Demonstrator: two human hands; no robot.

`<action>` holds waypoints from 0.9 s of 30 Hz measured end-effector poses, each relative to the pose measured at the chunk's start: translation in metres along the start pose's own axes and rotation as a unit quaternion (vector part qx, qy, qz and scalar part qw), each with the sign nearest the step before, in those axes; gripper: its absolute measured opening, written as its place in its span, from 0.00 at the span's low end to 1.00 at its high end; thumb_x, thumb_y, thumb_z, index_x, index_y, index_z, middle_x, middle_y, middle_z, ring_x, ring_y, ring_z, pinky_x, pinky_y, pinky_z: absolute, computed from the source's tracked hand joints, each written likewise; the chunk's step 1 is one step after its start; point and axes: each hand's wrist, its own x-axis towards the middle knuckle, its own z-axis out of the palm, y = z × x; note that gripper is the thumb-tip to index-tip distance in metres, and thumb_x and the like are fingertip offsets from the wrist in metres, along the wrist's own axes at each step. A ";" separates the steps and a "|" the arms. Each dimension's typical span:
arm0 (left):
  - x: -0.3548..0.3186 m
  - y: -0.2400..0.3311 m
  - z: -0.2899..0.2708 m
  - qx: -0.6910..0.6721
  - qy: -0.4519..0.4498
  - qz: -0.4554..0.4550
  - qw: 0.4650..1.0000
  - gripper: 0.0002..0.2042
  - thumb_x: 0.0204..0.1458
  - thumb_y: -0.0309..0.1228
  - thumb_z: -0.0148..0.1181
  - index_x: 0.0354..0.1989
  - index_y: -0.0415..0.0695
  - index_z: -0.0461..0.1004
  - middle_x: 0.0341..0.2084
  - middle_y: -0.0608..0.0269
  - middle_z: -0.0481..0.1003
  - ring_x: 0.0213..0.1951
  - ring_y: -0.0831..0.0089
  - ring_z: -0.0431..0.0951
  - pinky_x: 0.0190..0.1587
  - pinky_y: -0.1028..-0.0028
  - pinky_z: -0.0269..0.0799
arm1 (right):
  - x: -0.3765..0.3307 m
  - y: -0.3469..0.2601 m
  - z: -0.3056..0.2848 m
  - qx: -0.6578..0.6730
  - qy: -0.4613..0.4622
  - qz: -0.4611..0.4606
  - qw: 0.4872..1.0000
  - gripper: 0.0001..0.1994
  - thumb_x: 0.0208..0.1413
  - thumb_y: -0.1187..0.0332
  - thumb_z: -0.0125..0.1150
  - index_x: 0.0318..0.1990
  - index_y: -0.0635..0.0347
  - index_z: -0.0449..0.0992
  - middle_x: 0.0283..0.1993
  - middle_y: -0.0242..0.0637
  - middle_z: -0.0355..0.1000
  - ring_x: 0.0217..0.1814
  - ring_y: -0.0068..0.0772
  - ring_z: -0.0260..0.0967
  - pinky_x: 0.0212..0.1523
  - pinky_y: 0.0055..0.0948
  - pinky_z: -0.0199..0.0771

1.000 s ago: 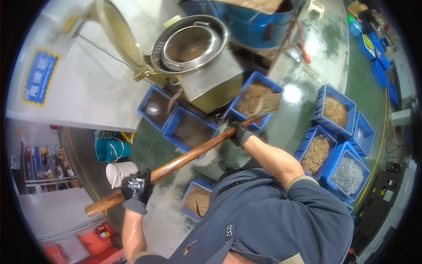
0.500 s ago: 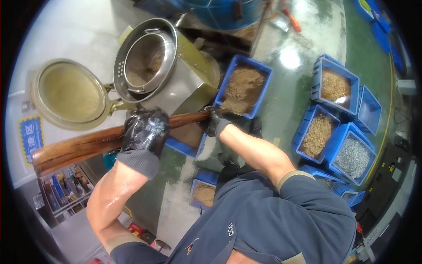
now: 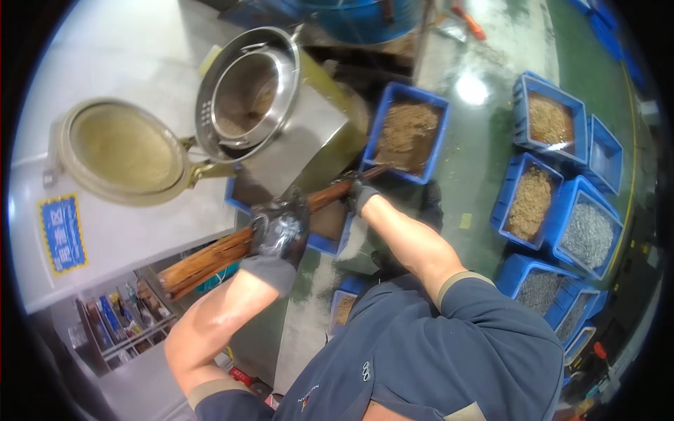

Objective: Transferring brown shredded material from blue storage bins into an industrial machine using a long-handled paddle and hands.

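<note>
A long reddish-brown wooden pole slants across in front of me, its thick, rough end at the lower left and its thin end at the upper right. My left hand, in a wet black glove with a grey cuff, is closed round the pole near its middle. Closer to the thin end, my gloved right hand grips it too, its fingers partly hidden. Beyond the pole stands a metal drum machine with a steel basket in its mouth. The round lid hangs open at its left.
A blue bin of brown granules sits right of the machine; another blue bin lies below my hands. At the right stand several blue bins, one with grey pieces. A tool rack is at the lower left.
The pole's thick end has swung down and to the right, along with my left hand. Both hands keep their hold. The whole view has shifted slightly.
</note>
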 end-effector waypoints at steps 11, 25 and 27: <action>-0.210 -0.058 -0.045 -0.393 -0.343 -0.157 0.839 0.19 0.50 0.38 0.58 0.46 0.40 0.68 0.22 0.49 0.74 0.24 0.58 0.78 0.25 0.61 0.72 | -0.019 0.106 -0.072 0.050 0.010 0.019 0.999 0.17 0.58 0.45 0.49 0.39 0.47 0.68 0.34 0.33 0.66 0.36 0.36 0.65 0.37 0.37 0.68; -0.339 0.171 0.144 -0.509 -0.316 -0.328 0.730 0.20 0.50 0.41 0.58 0.51 0.48 0.70 0.28 0.49 0.77 0.26 0.52 0.78 0.28 0.57 0.74 | -0.051 0.106 -0.142 -0.136 0.112 0.153 0.972 0.10 0.58 0.58 0.49 0.44 0.48 0.63 0.26 0.41 0.66 0.24 0.45 0.67 0.28 0.47 0.72; -0.345 0.191 0.169 -0.523 -0.260 -0.329 0.742 0.20 0.50 0.40 0.58 0.50 0.47 0.70 0.28 0.49 0.77 0.27 0.52 0.78 0.28 0.59 0.74 | -0.039 0.105 -0.155 -0.137 0.111 0.161 0.971 0.10 0.59 0.59 0.49 0.44 0.48 0.63 0.27 0.43 0.67 0.25 0.46 0.68 0.28 0.47 0.73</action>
